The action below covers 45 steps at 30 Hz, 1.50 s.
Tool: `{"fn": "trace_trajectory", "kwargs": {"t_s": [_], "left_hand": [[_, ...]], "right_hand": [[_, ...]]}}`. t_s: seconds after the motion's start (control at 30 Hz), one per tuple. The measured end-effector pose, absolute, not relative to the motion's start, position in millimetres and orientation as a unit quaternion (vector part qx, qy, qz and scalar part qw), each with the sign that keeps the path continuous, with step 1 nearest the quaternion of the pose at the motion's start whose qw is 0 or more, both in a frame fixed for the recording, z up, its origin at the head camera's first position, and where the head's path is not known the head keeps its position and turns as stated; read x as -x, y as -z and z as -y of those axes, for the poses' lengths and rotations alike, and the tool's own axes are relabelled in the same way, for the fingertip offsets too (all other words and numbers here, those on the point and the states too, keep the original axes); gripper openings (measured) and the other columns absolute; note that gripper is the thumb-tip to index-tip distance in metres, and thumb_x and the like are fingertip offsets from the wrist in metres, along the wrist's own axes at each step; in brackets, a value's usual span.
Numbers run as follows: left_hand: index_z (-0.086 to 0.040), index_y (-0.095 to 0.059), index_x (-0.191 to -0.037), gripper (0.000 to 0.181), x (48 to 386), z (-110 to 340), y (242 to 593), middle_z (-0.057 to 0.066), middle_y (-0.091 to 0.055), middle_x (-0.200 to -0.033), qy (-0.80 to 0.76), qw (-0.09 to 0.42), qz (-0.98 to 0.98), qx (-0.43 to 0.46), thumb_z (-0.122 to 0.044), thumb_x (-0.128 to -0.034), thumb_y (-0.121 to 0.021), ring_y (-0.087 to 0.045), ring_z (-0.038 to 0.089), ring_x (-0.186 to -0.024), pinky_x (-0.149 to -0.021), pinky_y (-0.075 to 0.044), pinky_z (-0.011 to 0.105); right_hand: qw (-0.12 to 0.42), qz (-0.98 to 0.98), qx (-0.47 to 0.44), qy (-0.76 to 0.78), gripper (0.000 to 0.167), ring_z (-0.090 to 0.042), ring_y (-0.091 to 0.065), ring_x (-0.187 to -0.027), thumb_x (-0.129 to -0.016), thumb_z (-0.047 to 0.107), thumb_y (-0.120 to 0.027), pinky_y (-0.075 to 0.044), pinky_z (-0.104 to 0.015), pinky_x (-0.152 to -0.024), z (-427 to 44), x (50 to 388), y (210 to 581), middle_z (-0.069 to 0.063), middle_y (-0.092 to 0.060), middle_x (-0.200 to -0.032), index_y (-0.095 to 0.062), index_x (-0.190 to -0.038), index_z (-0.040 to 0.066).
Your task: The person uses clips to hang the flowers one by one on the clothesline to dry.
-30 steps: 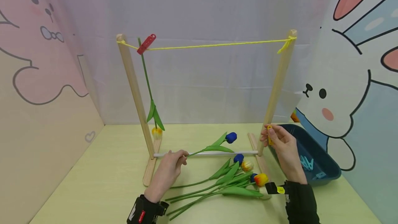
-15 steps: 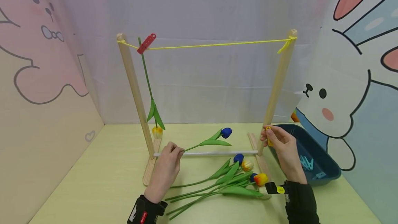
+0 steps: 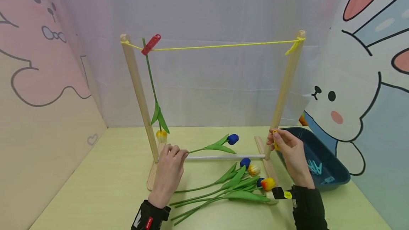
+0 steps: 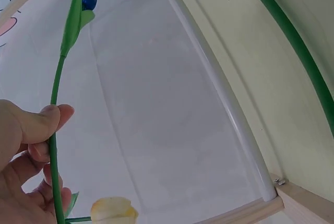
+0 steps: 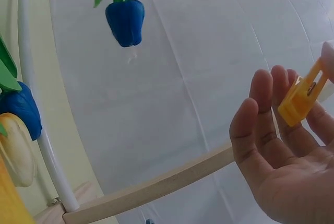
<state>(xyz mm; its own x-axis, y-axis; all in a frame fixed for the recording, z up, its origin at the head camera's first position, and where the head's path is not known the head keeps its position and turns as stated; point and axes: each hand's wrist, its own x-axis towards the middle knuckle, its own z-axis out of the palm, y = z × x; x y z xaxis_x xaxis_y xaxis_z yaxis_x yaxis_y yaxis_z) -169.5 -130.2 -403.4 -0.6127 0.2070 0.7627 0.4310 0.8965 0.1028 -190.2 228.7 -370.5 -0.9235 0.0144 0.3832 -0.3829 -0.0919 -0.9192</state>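
Note:
My left hand (image 3: 169,171) pinches the green stem of a blue tulip (image 3: 233,139), which points right above the white crossbar (image 3: 223,157). In the left wrist view, thumb and fingers close round the stem (image 4: 55,85). By the right post, my right hand (image 3: 290,153) holds a yellow clothespin (image 3: 276,141); the right wrist view shows the clothespin (image 5: 300,98) pinched near its handle end. A yellow tulip (image 3: 161,136) hangs head down from the yellow string (image 3: 223,46), clipped by a red clothespin (image 3: 151,44).
Several tulips (image 3: 236,184) lie on the table (image 3: 96,187) in front of the crossbar. Wooden posts (image 3: 137,91) carry the string, standing on wooden feet (image 3: 153,175). At the right is a dark blue bin (image 3: 338,173) with light blue clothespins (image 3: 315,167) in it.
My left hand has shifted slightly left and up with the blue tulip, whose bloom has also moved a little left. My right hand stays almost still with the yellow clothespin.

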Motion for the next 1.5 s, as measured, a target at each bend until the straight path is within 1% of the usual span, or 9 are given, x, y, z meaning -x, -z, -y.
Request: {"fn": "trace_trajectory", "kwargs": {"t_s": [0.27, 0.6, 0.7, 0.8, 0.9, 0.93, 1.13, 1.3, 1.5], "left_hand": [[-0.01, -0.076, -0.086, 0.006, 168.0, 132.1, 401.1, -0.001, -0.064, -0.068, 0.118, 0.432, 0.879, 0.164, -0.016, -0.0869, -0.077, -0.044, 0.021, -0.072, -0.081, -0.041, 0.037], [-0.014, -0.079, -0.089, 0.007, 163.5, 135.1, 395.7, 0.003, -0.068, -0.057, 0.133, 0.463, 0.868, 0.122, -0.02, -0.0842, -0.078, -0.042, 0.019, -0.057, -0.072, -0.041, 0.039], [-0.015, -0.079, -0.089, 0.008, 163.5, 135.9, 395.8, 0.002, -0.063, -0.052, 0.134, 0.487, 0.855, 0.115, -0.023, -0.0863, -0.076, -0.043, 0.018, -0.049, -0.062, -0.04, 0.035], [-0.015, -0.079, -0.089, 0.011, 163.4, 136.5, 395.9, 0.002, -0.057, -0.049, 0.151, 0.508, 0.839, 0.12, -0.025, -0.0897, -0.074, -0.04, 0.015, -0.041, -0.047, -0.03, 0.025], [-0.01, -0.079, -0.091, 0.008, 162.9, 136.5, 393.9, 0.002, -0.062, -0.053, 0.191, 0.509, 0.827, 0.141, -0.017, -0.0879, -0.076, -0.043, 0.012, -0.038, -0.04, -0.022, 0.019], [-0.008, -0.079, -0.092, 0.008, 162.6, 136.5, 392.9, 0.003, -0.066, -0.056, 0.207, 0.508, 0.823, 0.151, -0.012, -0.0848, -0.079, -0.049, 0.012, -0.04, -0.039, -0.025, 0.018], [0.0, -0.078, -0.093, 0.021, 161.1, 135.5, 385.0, 0.01, -0.078, -0.078, 0.282, 0.5, 0.795, 0.196, 0.008, -0.0742, -0.081, -0.073, 0.016, -0.063, -0.055, -0.055, 0.023], [0.001, -0.079, -0.097, 0.025, 165.1, 137.1, 385.1, 0.014, -0.079, -0.084, 0.383, 0.489, 0.75, 0.229, 0.012, -0.0749, -0.08, -0.076, 0.022, -0.069, -0.064, -0.06, 0.022], [-0.007, -0.077, -0.112, 0.034, 183.5, 146.6, 411.2, 0.008, -0.079, -0.1, 0.504, 0.449, 0.696, 0.246, 0.009, -0.0822, -0.075, -0.075, 0.009, -0.085, -0.077, -0.058, 0.016]], "right_hand": [[0.135, 0.666, -0.132, -0.721, 0.019, -0.008, -0.065, -0.085, -0.104, 0.014, -0.054, -0.057, -0.018, -0.071, -228.9, 190.5, 371.2, 0.006, -0.071, -0.096, -0.069, -0.115, 0.012], [0.132, 0.671, -0.128, -0.718, 0.018, -0.008, -0.064, -0.086, -0.105, 0.015, -0.054, -0.056, -0.018, -0.071, -229.7, 191.5, 372.3, 0.007, -0.07, -0.096, -0.069, -0.116, 0.012], [0.133, 0.669, -0.13, -0.72, 0.018, -0.008, -0.064, -0.085, -0.104, 0.015, -0.054, -0.056, -0.018, -0.071, -229.4, 191.2, 371.7, 0.006, -0.07, -0.095, -0.069, -0.115, 0.013], [0.135, 0.666, -0.133, -0.722, 0.018, -0.009, -0.064, -0.085, -0.104, 0.014, -0.054, -0.056, -0.018, -0.071, -229.2, 190.5, 370.8, 0.006, -0.07, -0.095, -0.07, -0.114, 0.013], [0.135, 0.665, -0.135, -0.722, 0.018, -0.009, -0.064, -0.085, -0.104, 0.014, -0.054, -0.056, -0.018, -0.071, -229.0, 190.3, 370.3, 0.006, -0.07, -0.095, -0.069, -0.114, 0.013], [0.135, 0.666, -0.134, -0.722, 0.018, -0.009, -0.064, -0.085, -0.104, 0.014, -0.054, -0.056, -0.018, -0.071, -229.0, 190.4, 370.4, 0.006, -0.07, -0.095, -0.07, -0.114, 0.013], [0.134, 0.665, -0.127, -0.724, 0.019, -0.009, -0.064, -0.085, -0.105, 0.015, -0.054, -0.056, -0.018, -0.07, -229.3, 191.7, 373.1, 0.006, -0.071, -0.094, -0.069, -0.116, 0.01], [0.138, 0.662, -0.132, -0.725, 0.02, -0.01, -0.064, -0.085, -0.105, 0.015, -0.054, -0.056, -0.019, -0.07, -229.2, 191.9, 373.2, 0.005, -0.071, -0.094, -0.069, -0.116, 0.009], [0.138, 0.657, -0.14, -0.728, 0.019, -0.01, -0.064, -0.085, -0.105, 0.014, -0.054, -0.056, -0.019, -0.07, -228.8, 191.3, 372.4, 0.005, -0.071, -0.095, -0.069, -0.116, 0.01]]}}
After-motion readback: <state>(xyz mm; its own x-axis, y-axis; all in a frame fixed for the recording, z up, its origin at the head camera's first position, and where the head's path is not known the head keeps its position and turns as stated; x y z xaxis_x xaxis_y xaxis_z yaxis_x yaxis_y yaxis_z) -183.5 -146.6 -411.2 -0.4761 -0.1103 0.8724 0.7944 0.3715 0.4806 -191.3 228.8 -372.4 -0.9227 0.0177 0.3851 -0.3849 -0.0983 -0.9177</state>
